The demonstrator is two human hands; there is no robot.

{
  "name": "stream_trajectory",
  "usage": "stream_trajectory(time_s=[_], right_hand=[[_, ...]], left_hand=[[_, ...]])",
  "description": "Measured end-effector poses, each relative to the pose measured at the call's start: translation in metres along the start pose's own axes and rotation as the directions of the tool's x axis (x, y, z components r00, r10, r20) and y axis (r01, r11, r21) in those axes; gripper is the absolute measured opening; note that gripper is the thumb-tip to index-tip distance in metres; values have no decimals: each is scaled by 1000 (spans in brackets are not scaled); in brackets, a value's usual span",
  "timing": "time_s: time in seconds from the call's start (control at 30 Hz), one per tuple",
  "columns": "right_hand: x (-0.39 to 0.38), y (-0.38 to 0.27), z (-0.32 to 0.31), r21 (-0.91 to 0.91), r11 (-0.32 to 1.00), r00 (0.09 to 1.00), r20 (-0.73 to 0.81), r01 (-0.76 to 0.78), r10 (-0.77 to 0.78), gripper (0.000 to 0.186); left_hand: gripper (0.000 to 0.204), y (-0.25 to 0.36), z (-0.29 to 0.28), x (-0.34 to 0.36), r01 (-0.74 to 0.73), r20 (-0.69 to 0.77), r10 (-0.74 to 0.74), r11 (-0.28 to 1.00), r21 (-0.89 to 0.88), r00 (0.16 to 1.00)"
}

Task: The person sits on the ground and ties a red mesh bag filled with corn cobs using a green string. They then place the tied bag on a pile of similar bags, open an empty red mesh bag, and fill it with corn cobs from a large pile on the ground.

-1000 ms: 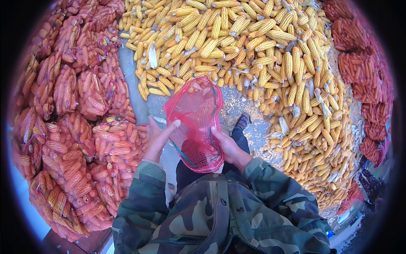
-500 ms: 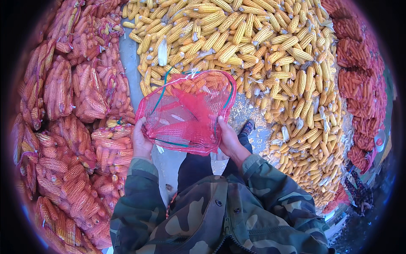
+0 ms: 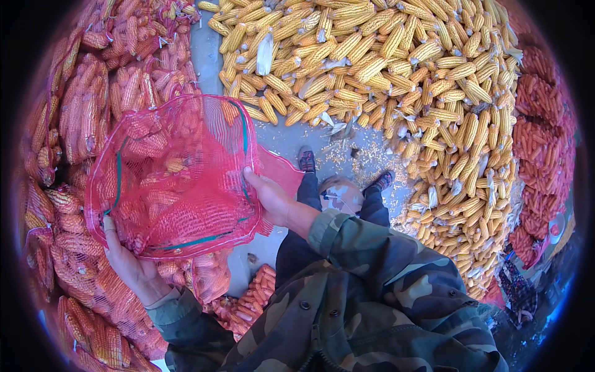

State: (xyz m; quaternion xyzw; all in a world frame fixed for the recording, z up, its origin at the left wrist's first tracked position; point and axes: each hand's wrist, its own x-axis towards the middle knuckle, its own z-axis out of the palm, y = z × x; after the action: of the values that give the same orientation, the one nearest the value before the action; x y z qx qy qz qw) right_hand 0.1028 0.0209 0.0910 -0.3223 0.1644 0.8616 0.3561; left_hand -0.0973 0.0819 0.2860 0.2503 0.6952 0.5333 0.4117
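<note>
A red mesh sack point(image 3: 186, 180) is spread between my two hands, its wide mouth rimmed with white stitching and strips of green cord. At its lower left edge my left hand point(image 3: 132, 265) grips the rim with the thumb on top. My right hand point(image 3: 271, 197) pinches the right side of the rim. Through the netting I see filled corn sacks behind it, and no cobs plainly lie inside. Loose red mesh hangs out past my right hand.
Filled red mesh sacks of corn point(image 3: 87, 111) are stacked along the left. A large heap of yellow cobs point(image 3: 372, 56) spreads across the far side and right. More full sacks point(image 3: 542, 142) stand beyond it. Loose kernels point(image 3: 353, 158) litter the grey floor near my shoes.
Both hands have carried the mesh sack to the left, over the filled sacks. Its mouth is spread wider, and my body has turned so both my shoes now show.
</note>
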Motion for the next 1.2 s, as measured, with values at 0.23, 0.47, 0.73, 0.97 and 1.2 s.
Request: stream_trajectory(time_s=[0.23, 0.47, 0.73, 0.97, 1.2], right_hand=[[-17, -48, -97, 81, 989, 979, -171, 127, -112, 49], [-23, -99, -345, -135, 955, 894, -337, 264, -294, 56], [33, -14, -534, -899, -164, 909, -378, -405, -177, 68], [62, 42, -554, -883, -407, 962, -269, -233, 35, 73], [92, 102, -604, -908, -321, 925, -336, -267, 179, 68]], left_hand=[[26, -92, 123, -39, -214, 45, 209, 953, 215, 977], [23, -331, 229, -34, -91, 146, 54, 960, 264, 988], [24, -523, 232, -17, -106, 362, -68, 892, 439, 930], [28, -549, 239, -7, -205, 560, -395, 655, 728, 728], [38, -518, 249, -23, -658, 780, -255, 427, 621, 571]])
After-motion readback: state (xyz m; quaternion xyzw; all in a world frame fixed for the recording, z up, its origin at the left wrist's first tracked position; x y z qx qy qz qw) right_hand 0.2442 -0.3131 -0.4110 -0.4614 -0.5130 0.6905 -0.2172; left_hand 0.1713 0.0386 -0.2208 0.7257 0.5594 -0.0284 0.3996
